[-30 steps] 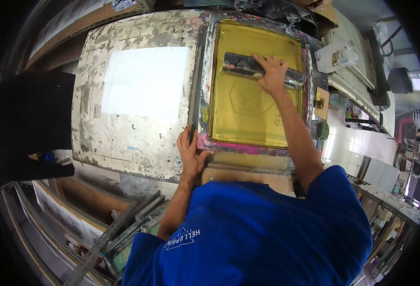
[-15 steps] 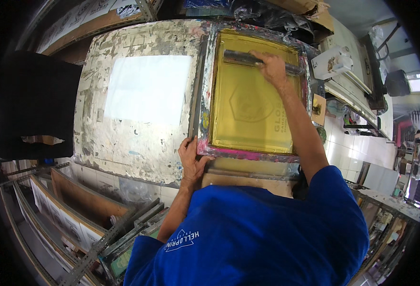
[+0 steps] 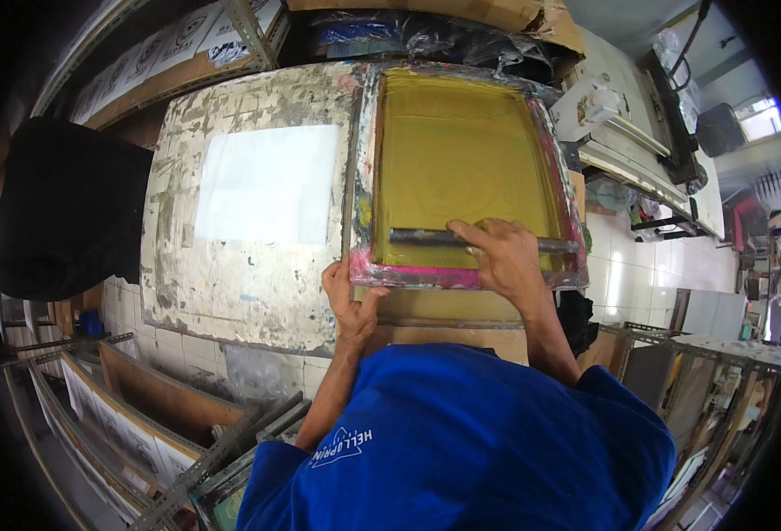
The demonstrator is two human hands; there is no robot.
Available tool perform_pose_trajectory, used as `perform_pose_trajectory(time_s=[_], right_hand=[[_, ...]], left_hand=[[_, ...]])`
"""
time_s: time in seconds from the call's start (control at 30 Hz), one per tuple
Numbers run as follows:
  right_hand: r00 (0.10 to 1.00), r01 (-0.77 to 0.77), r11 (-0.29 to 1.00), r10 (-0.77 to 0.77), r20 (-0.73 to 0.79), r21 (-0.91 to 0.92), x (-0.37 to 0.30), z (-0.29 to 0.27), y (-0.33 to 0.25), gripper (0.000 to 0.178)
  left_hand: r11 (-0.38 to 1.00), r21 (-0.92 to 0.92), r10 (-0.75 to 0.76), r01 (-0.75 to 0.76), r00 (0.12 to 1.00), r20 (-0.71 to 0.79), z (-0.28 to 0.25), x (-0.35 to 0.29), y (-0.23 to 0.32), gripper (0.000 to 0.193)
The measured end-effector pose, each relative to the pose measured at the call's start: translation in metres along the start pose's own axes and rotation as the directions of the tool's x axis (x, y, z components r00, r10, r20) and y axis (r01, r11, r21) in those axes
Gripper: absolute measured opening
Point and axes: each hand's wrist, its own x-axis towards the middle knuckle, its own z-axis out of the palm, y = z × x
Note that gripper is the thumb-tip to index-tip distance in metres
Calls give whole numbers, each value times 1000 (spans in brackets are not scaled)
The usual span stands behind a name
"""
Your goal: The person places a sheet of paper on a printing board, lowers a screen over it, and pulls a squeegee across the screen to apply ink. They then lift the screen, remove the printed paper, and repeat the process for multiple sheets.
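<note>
the right hand (image 3: 507, 258) presses down on a long dark squeegee (image 3: 435, 237), fingers spread and curled over its bar, gripping it. the squeegee lies crosswise near the near edge of the printing screen (image 3: 457, 150), a rectangular frame with a taut yellow mesh; its rails are crusted with dried ink, pink along the near rail and mottled grey along the left one. the left hand (image 3: 348, 296) clasps the near left corner of the frame, fingers bent over the rail and thumb against its side.

the screen sits on the right part of a worn worktable (image 3: 187, 274), whose top is flaky, peeling and blotched in cream and grey. a smooth white rectangular sheet (image 3: 271, 183) lies flat at the middle of the table, just left of the frame and apart from it. a black cloth (image 3: 63, 208) hangs off the table's left edge. the person wears a blue shirt (image 3: 488, 442). metal racks (image 3: 178, 469) with flat boards stand below the near edge.
</note>
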Motion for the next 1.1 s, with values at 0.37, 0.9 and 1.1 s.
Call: perform_pose_trajectory(time_s=[0.37, 0.9, 1.1], right_hand=[[912, 196, 957, -258, -318, -214, 70, -119, -15, 66], [912, 246, 969, -230, -340, 2, 156, -186, 0, 42], [932, 182, 983, -166, -321, 20, 156, -188, -2, 46]], left_hand=[[894, -430, 38, -124, 979, -203, 8, 126, 77, 68], [912, 174, -390, 371, 917, 91, 83, 49, -24, 43], [949, 10, -313, 314, 949, -14, 75, 78, 20, 44]])
